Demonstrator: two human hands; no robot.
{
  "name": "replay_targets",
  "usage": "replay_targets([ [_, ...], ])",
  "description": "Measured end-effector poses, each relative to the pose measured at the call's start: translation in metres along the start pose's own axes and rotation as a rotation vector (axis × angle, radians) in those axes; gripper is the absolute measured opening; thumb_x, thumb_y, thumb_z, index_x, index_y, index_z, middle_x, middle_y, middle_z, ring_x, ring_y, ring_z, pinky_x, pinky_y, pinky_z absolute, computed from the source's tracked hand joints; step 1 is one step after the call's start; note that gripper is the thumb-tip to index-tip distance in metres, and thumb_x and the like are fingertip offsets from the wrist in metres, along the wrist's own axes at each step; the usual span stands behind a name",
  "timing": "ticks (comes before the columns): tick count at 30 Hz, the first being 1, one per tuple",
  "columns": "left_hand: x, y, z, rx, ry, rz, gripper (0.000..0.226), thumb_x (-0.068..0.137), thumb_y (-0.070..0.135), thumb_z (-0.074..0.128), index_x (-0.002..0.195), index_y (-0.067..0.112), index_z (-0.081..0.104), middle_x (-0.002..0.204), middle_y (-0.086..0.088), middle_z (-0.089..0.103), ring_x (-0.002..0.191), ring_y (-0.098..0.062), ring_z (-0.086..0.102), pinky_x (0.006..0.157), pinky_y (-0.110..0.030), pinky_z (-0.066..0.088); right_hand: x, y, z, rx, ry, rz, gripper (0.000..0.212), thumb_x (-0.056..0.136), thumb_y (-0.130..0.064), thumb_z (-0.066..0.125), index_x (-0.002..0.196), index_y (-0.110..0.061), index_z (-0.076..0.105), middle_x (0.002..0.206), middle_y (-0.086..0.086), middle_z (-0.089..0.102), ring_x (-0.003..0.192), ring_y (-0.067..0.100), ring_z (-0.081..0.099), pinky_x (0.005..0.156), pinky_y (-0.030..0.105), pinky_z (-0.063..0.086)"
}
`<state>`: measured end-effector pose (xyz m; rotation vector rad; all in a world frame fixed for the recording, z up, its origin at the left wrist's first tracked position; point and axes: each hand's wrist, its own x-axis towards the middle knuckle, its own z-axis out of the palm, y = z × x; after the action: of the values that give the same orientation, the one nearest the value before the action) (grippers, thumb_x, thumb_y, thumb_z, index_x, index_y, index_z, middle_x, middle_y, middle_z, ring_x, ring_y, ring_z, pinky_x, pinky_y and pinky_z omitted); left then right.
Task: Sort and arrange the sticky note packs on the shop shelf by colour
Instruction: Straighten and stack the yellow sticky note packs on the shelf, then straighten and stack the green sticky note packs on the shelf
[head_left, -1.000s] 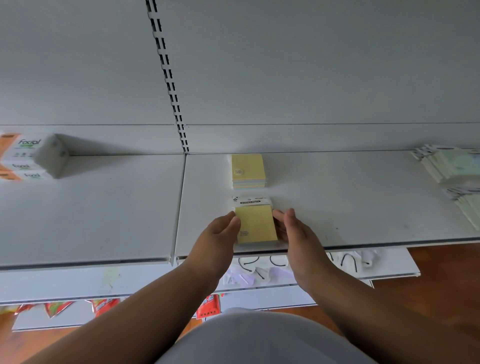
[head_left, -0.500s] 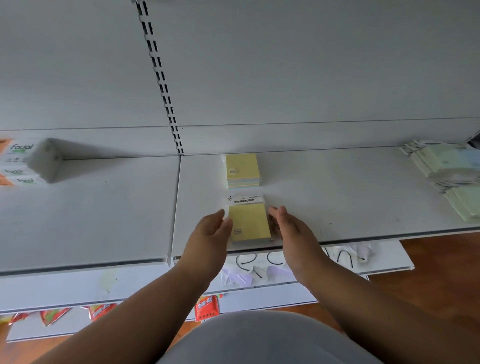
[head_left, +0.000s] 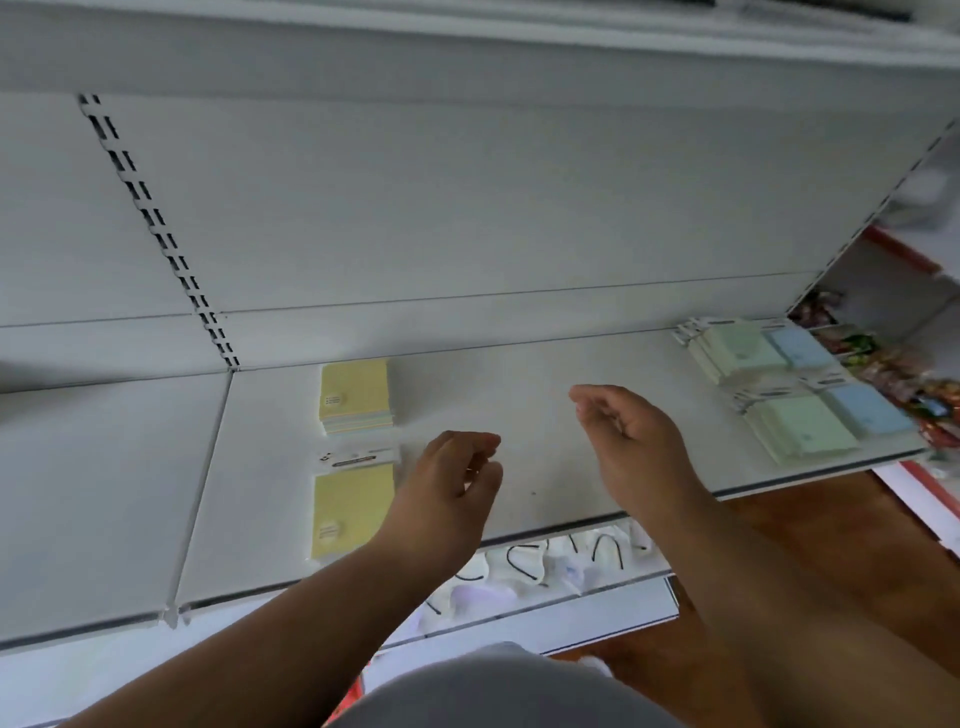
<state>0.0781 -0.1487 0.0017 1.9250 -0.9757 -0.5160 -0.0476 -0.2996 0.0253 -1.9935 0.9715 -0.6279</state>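
Your right hand (head_left: 631, 441) hangs above the bare middle of the shelf (head_left: 545, 395), fingers loosely curled and holding nothing, fingertips pointing toward the upper left of the frame. Your left hand (head_left: 452, 488) sits lower and left of it, fingers also slackly bent and empty, just beside the yellow pack (head_left: 349, 512) lying flat near the shelf's front lip, not touching it as far as I can tell. A second yellow stack (head_left: 355, 397) lies behind that one, toward the back panel. The unsorted packs lie at centre right of the frame: green packs (head_left: 797, 431) and blue packs (head_left: 865, 410) heaped in overlapping piles at the shelf's right end, well apart from both hands. Their long sides run slantwise, back-left to front-right. Your right hand is clearly the nearer one; judged from this, the next reach goes rightward with it, forearm already angled that way across the shelf edge.
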Motion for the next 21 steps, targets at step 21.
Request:
replay_targets([
  [21,0.167,0.131,0.273,-0.465,-0.122,-0.459,0.027,0.09,0.031,0.061,0.115,0.022,0.066,0.11,-0.002,0.068,0.101,-0.021,0.064,0.099,-0.04,0.05,0.201,0.168,-0.214,-0.664,-0.155,0.238,0.042,0.09,-0.033,0.054,0.121,-0.004,0.056,0.117,0.015,0.061,0.098,0.031,0.058,0.078,0.033,0.046],
])
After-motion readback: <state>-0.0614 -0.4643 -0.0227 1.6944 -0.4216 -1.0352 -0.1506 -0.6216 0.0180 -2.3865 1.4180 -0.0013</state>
